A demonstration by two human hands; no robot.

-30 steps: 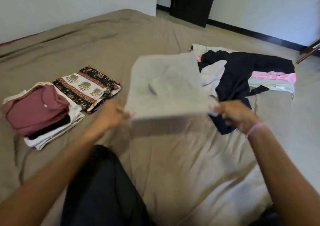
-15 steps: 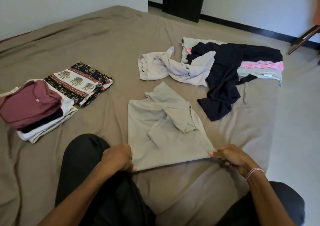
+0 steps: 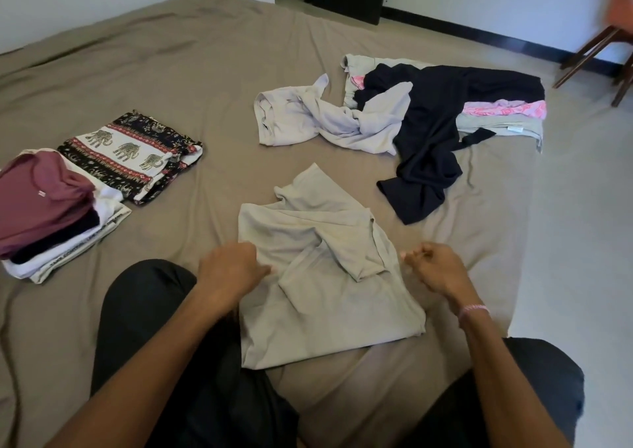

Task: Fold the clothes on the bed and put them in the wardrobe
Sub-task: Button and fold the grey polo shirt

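We have let go of the hem, and the grey shirt (image 3: 318, 296) now lies flat on the bed (image 3: 205, 70) between our hands. Our right hand (image 3: 435, 269) is curled and empty just off its right edge. Our left hand (image 3: 233, 269) is curled at the left edge; whether it pinches cloth we cannot tell. The rumpled sleeve (image 3: 346, 252) between them likely gets folded in next.

one grey t-shirt (image 3: 325, 310) at six o'clock; one maroon-topped stack (image 3: 44, 207) and one elephant-print garment (image 3: 130, 156) at nine; one unfolded heap (image 3: 428, 122) at one; one chair (image 3: 596, 50) at two.
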